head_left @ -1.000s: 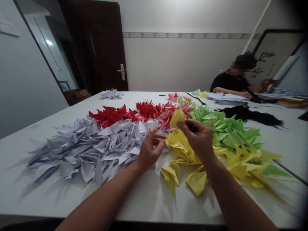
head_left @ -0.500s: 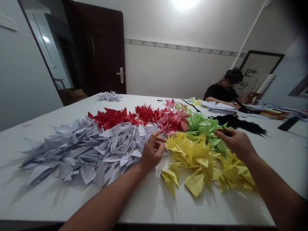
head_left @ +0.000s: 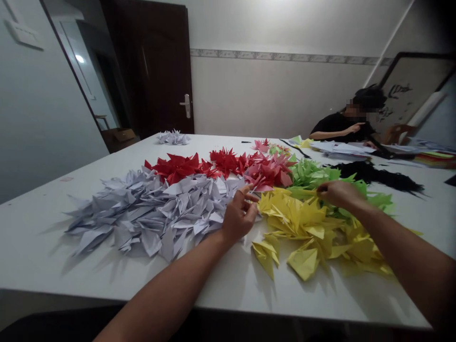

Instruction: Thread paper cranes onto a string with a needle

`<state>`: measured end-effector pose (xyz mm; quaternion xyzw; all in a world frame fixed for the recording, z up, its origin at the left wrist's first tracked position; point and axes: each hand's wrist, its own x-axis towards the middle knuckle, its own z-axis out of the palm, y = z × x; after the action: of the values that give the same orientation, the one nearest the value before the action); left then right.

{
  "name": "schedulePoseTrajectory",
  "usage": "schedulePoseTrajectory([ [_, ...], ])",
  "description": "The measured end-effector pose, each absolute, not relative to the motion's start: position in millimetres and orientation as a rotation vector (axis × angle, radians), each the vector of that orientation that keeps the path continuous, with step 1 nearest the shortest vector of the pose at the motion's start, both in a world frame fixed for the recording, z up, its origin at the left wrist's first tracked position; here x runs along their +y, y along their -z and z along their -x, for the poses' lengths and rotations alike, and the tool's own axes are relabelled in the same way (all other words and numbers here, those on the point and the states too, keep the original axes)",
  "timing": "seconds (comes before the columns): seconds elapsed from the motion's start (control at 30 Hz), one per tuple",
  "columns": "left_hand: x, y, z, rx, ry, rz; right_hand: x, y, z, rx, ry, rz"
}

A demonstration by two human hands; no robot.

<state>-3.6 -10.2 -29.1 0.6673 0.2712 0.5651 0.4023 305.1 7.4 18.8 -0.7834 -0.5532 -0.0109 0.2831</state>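
Folded paper pieces lie in colour groups on a white table [head_left: 221, 289]. My left hand [head_left: 241, 213] is between the white pieces [head_left: 142, 213] and the yellow pieces [head_left: 295, 218], its fingers curled; whether anything small is in them is hidden. My right hand [head_left: 340, 194] has its fingers pinched at the back edge of the yellow pieces, beside the green pieces [head_left: 309, 173]; its fingertips meet a yellow-green piece, and the grip itself is too small to make out. Red pieces [head_left: 178, 166] and pink pieces [head_left: 270, 171] lie behind the white ones.
A black fringed bundle [head_left: 377, 175] lies at the right. Behind it a person [head_left: 331, 126] in black sits by stacked papers [head_left: 342, 149]. A small white pile [head_left: 173, 137] stands near the far left edge. A dark door [head_left: 153, 66] is behind the table.
The view has turned and shifted, so the table's items sit further right. My right hand has moved leftward relative to the pieces, to the yellow pile's back edge. The seated person has raised a hand.
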Motion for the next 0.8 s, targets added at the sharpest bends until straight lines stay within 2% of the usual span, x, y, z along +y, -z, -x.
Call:
schedulePoseTrajectory([
  [0.13,-10.3,26.5,3.5,0.698,-1.42,-1.72,-7.8,-52.0,-297.5,-1.432,0.124,2.151],
  [0.27,-10.0,24.3,4.0,0.685,-1.504,-1.714,-20.7,-66.5,-264.8,-1.4,0.141,1.991],
  [0.4,-9.4,22.6,5.4,0.561,-1.482,-1.499,-21.1,-50.0,-206.8,-1.573,-0.145,1.708],
  [0.47,-7.7,22.4,5.8,0.482,-1.448,-1.387,-19.1,-39.9,-178.3,-1.64,-0.406,1.39],
  [0.53,-4.5,22.9,5.4,0.436,-1.447,-1.283,-17.2,-31.8,-156.8,-1.646,-0.528,1.229],
  [0.8,8.0,16.1,4.4,0.519,-1.428,-1.013,-20.2,-4.5,-140.4,-1.536,-0.632,1.084],
])
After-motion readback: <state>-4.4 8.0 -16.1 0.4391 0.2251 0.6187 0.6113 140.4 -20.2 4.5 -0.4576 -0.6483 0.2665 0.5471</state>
